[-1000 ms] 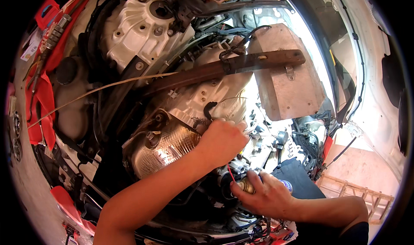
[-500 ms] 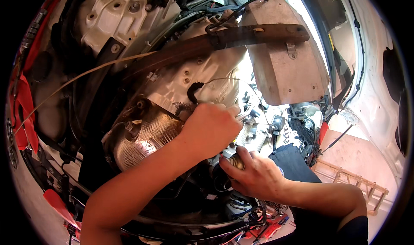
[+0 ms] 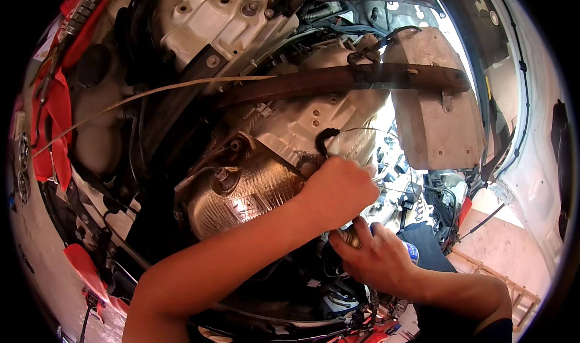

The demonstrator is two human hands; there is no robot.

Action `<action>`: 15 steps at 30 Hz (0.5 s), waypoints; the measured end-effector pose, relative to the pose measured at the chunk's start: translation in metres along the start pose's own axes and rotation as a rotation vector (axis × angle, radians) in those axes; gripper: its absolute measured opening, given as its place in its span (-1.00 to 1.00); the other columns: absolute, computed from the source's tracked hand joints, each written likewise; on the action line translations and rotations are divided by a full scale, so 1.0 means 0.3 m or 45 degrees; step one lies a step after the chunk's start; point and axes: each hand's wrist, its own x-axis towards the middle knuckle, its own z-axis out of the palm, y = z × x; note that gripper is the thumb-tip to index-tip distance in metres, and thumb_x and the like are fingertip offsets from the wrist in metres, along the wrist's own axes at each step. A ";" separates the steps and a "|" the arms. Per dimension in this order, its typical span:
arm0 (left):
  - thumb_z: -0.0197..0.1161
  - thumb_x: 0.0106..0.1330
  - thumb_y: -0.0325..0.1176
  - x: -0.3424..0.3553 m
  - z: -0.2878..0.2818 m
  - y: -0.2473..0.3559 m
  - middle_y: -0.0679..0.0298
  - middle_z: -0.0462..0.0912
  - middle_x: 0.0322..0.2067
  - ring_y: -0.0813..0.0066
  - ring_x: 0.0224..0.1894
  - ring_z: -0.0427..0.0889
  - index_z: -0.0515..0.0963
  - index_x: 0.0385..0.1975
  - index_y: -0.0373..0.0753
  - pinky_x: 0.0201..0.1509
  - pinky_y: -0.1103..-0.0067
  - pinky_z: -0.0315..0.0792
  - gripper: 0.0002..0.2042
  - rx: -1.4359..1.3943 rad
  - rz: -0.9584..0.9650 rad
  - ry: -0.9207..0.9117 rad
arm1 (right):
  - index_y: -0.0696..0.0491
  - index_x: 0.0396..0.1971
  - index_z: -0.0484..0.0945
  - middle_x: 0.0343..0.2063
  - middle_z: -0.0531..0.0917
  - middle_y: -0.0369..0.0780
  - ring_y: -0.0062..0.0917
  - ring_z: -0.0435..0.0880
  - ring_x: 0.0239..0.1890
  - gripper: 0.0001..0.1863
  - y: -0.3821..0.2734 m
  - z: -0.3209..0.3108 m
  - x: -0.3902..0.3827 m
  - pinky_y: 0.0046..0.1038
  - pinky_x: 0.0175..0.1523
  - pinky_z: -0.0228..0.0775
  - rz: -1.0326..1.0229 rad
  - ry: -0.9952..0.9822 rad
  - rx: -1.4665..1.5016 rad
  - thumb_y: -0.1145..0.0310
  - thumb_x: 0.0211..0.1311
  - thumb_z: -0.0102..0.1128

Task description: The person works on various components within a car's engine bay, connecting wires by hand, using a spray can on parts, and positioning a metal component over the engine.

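My left hand (image 3: 344, 189) is closed in a fist beside the foil-like heat shield (image 3: 241, 201), in a car's engine bay. What its fingers grip is hidden from view. A short black curved piece (image 3: 324, 141) sticks up just above the fist, and a thin wire (image 3: 362, 129) loops off from it to the right. Below and to the right, my right hand (image 3: 380, 252) has its fingers wrapped around a brass-coloured round piece (image 3: 350, 237). Something with a blue label (image 3: 412, 252) shows past its knuckles; whether the two are one thing I cannot tell.
A long brown bar (image 3: 290, 89) crosses above my hands, near a hanging flat panel (image 3: 432, 101). Red cloth (image 3: 54, 125) and a ratchet-like tool (image 3: 84, 11) lie at the left edge. Wiring (image 3: 444, 210) fills the right side. A wooden ladder-like frame (image 3: 522, 298) stands lower right.
The whole view has shifted, so the engine bay and both hands appear farther right and lower. Both hands keep nearly the same grip and place against the engine.
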 end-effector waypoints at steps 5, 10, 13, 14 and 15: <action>0.26 -0.01 -0.35 0.004 -0.003 -0.002 0.29 0.64 -0.35 0.37 -0.30 0.70 0.67 -0.55 -0.12 -0.26 0.47 0.56 -0.92 -0.034 0.014 -0.018 | -0.05 0.07 0.48 -0.10 0.52 0.07 -0.35 0.54 -0.38 -0.44 0.008 -0.011 0.009 -0.41 -0.33 0.40 -0.029 -0.017 -0.013 0.24 -0.03 0.29; 0.30 0.02 -0.37 0.005 -0.003 -0.008 0.26 0.68 -0.38 0.37 -0.31 0.74 0.70 -0.53 -0.14 -0.33 0.48 0.57 -0.93 -0.050 0.055 -0.011 | -0.09 0.09 0.45 -0.07 0.47 0.01 -0.33 0.54 -0.42 -0.38 0.017 0.001 0.005 -0.37 -0.32 0.48 -0.007 -0.027 0.028 0.21 -0.08 0.35; 0.30 0.02 -0.37 0.005 -0.009 -0.007 0.26 0.68 -0.38 0.37 -0.32 0.74 0.70 -0.53 -0.14 -0.33 0.49 0.57 -0.93 -0.040 0.057 -0.014 | -0.11 0.13 0.44 -0.08 0.46 0.02 -0.30 0.56 -0.39 -0.35 0.019 -0.002 0.002 -0.34 -0.30 0.50 0.029 -0.056 0.073 0.20 -0.08 0.36; 0.30 0.02 -0.37 0.006 -0.011 -0.007 0.26 0.68 -0.38 0.37 -0.32 0.74 0.70 -0.53 -0.14 -0.33 0.49 0.57 -0.93 -0.039 0.057 -0.011 | -0.12 0.14 0.44 -0.07 0.45 0.02 -0.28 0.57 -0.38 -0.35 0.023 0.002 0.001 -0.33 -0.29 0.51 0.040 -0.030 0.099 0.20 -0.07 0.36; 0.30 0.02 -0.37 0.006 -0.011 -0.008 0.26 0.68 -0.38 0.38 -0.32 0.74 0.70 -0.53 -0.14 -0.34 0.49 0.57 -0.93 -0.039 0.060 -0.016 | -0.13 0.15 0.44 -0.07 0.45 0.01 -0.26 0.58 -0.36 -0.34 0.025 0.005 0.001 -0.31 -0.29 0.52 0.049 -0.004 0.129 0.20 -0.07 0.37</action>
